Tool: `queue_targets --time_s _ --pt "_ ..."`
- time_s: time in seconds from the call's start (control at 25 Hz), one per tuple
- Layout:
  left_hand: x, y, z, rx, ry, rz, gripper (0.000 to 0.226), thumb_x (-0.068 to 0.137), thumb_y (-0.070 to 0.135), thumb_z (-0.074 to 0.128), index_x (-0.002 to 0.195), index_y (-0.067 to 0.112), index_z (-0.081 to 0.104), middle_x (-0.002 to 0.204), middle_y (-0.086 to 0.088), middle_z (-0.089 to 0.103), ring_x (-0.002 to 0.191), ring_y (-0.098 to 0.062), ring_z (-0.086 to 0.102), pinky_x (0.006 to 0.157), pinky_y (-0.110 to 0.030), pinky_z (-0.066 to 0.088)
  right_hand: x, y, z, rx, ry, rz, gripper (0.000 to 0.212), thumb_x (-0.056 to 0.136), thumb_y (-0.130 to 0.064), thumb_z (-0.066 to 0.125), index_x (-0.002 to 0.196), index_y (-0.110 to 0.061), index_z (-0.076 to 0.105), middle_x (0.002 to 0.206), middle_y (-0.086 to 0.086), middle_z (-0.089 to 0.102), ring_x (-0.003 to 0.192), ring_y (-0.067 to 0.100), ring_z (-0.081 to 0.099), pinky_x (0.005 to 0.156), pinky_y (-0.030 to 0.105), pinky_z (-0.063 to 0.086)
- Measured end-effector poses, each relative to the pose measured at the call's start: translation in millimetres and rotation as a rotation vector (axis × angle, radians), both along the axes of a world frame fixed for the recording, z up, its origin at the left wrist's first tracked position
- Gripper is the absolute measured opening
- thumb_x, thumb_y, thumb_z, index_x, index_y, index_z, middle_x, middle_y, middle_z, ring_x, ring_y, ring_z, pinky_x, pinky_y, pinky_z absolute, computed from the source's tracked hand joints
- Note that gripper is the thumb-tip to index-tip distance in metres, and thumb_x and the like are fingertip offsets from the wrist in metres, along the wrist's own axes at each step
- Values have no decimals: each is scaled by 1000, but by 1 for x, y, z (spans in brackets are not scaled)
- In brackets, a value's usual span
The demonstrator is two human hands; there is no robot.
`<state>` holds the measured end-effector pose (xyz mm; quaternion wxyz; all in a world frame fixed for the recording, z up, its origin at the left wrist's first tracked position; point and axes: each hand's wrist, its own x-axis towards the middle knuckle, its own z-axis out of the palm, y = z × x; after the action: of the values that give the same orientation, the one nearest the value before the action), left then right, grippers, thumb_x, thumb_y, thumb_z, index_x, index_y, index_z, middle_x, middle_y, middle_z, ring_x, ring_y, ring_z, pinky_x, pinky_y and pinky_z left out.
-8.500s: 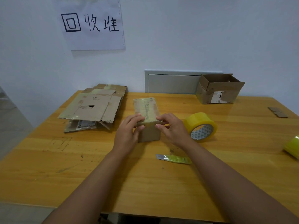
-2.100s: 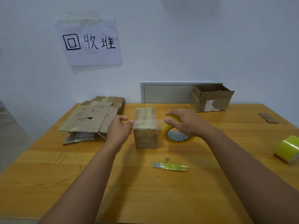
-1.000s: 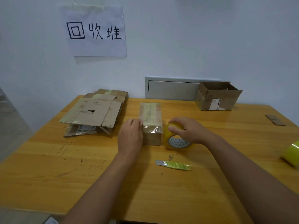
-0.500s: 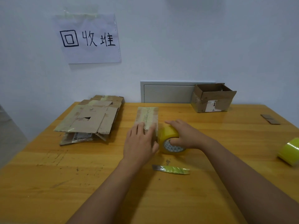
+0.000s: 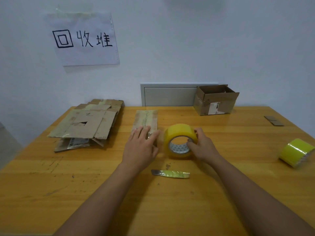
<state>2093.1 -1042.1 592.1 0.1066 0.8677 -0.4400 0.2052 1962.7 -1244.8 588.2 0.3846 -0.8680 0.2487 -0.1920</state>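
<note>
A small brown cardboard box sealed with clear tape stands near the middle of the yellow wooden table, and the left hand lies flat on its near end with fingers straight and spread. Just to the box's right, the right hand grips an upright roll of yellowish clear packing tape, its thumb hooked into the core. A blade wrapped in yellow-green tape lies in front of the hands, flattened cardboard sheets are stacked to the left, an open cardboard box stands at the far edge, and a second yellow-green tape roll lies at the right.
</note>
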Motion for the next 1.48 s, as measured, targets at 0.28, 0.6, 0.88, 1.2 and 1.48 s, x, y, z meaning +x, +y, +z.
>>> queue_targets --time_s 0.28,0.6,0.88,1.2,1.48 --pt "1 0 -1 37 9 -6 60 88 39 55 146 35 40 148 -15 46 138 -36 38 116 -48 26 -6 0 -7 -73 -54 -58 73 87 -7 60 151 -29 32 125 7 43 113 25 47 84 28 37" --pt "0 -2 1 34 18 16 53 89 38 55 141 35 46 146 -14 47 137 -34 39 114 -47 29 -7 -11 -13 -9 -16 -122 77 89 -10 63 154 -28 26 140 10 50 123 27 48 92 32 41" --pt "-2 -2 -1 23 47 6 59 87 43 51 145 38 41 149 -15 43 138 -37 34 115 -50 28 -25 -7 -31 122 -58 -221 74 87 -20 70 151 -23 31 135 9 55 122 30 51 94 38 45" --pt "-6 -4 3 29 55 14 60 85 51 43 143 38 42 149 -15 42 139 -36 34 115 -49 26 -41 -18 -28 131 -130 -340 59 88 -23 69 141 -22 43 119 3 60 109 28 57 83 38 49" --pt "-4 -4 3 28 70 17 56 87 47 48 141 36 45 149 -15 43 139 -37 34 115 -49 26 -51 -26 -30 66 -153 -437 51 90 -24 66 136 -19 44 117 10 61 106 34 57 77 37 46"
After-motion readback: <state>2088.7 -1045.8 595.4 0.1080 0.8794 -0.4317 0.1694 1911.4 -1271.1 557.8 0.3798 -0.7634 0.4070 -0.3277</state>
